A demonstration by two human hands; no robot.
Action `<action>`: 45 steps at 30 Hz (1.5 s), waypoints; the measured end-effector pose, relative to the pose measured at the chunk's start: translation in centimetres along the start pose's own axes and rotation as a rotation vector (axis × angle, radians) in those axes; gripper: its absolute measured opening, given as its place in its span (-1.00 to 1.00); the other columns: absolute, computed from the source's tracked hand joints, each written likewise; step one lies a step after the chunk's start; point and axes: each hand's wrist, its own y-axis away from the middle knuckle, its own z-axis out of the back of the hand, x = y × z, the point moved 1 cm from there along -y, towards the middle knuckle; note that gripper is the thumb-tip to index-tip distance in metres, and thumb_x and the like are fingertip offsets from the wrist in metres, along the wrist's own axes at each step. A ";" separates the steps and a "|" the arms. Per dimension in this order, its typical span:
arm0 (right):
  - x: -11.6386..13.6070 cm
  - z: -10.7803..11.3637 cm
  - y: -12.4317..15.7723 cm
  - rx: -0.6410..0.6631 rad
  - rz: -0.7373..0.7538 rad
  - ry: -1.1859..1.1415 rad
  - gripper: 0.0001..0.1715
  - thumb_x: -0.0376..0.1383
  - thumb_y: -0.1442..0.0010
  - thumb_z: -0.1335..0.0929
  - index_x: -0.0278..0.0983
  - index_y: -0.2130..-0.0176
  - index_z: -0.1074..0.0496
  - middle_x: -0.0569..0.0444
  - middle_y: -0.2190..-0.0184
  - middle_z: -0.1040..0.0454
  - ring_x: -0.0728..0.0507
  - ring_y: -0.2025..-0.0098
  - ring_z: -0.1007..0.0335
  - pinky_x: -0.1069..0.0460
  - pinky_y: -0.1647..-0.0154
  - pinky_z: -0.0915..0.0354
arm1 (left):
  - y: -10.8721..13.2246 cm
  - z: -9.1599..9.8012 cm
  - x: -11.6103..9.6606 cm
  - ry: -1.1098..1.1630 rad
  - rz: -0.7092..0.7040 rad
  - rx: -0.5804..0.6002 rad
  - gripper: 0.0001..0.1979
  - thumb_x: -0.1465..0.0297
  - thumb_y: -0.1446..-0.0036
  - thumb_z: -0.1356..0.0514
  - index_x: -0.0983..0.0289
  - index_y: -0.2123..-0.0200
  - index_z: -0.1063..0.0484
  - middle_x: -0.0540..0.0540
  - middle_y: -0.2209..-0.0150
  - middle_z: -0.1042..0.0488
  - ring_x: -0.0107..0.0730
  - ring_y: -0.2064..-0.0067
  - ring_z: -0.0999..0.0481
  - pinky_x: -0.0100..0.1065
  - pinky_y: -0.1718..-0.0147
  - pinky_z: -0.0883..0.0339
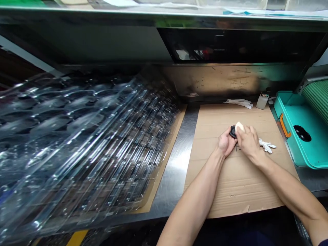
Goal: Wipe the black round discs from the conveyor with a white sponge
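My left hand (pixel 225 142) is closed around a small round black part (pixel 232 132), held above a sheet of cardboard (pixel 238 184). In my right hand (pixel 248 140) is a cream-coloured pad (pixel 239 126), like a sponge or folded cloth, pressed at the edge of the black part. My right fingers hide some of both things. Just right of my right hand, a white glove (pixel 267 146) lies on the cardboard.
Stacked clear plastic trays (pixel 102 136) fill the left side. Further back are another white glove (pixel 239 103) and a small bottle (pixel 262 100). A teal bin (pixel 304 153) with black round parts (pixel 302 133) stands right. A metal shelf edge (pixel 164 15) crosses overhead.
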 end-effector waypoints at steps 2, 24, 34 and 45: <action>-0.5 0.1 0.1 0.018 0.070 0.024 -0.51 -0.23 -0.47 -0.20 -0.29 -0.23 -0.49 -0.28 -0.10 -0.47 -0.37 0.00 -0.25 -0.23 -0.05 -0.25 | -0.2 0.1 0.0 -0.006 0.012 -0.003 -0.70 0.33 -0.43 0.00 0.33 0.10 -0.50 0.28 0.02 -0.62 -0.15 -0.10 -0.59 -0.12 -0.14 -0.47; -0.9 0.4 0.4 0.046 0.157 -0.149 -0.64 -0.18 -0.47 -0.26 -0.16 -0.07 -0.58 -0.11 -0.10 -0.49 -0.28 -0.02 -0.27 -0.13 -0.07 -0.29 | -0.1 0.3 0.0 0.004 0.030 0.011 -0.65 0.28 -0.42 -0.01 0.35 0.02 -0.53 0.31 -0.02 -0.61 -0.09 -0.12 -0.59 -0.04 -0.17 -0.44; -2.8 2.6 0.2 0.129 0.250 -0.012 -0.68 -0.31 -0.45 -0.26 -0.20 -0.04 -0.55 -0.14 -0.08 -0.51 -0.29 -0.05 -0.26 -0.17 -0.08 -0.25 | -0.2 0.7 -0.2 -0.028 0.063 0.036 -0.66 0.34 -0.43 -0.01 0.39 0.12 -0.53 0.33 0.07 -0.63 -0.14 0.00 -0.64 -0.10 -0.11 -0.48; -8.1 1.4 -0.6 -0.123 0.076 -0.173 -0.60 -0.17 -0.46 -0.26 -0.21 -0.09 -0.58 -0.05 -0.04 -0.58 -0.24 0.02 -0.34 -0.11 -0.06 -0.25 | 0.5 0.7 -0.9 -0.615 -0.742 -0.141 -0.18 0.42 0.06 -0.54 0.16 -0.26 -0.34 0.17 -0.15 -0.54 -0.24 -0.19 -0.53 -0.27 -0.25 -0.30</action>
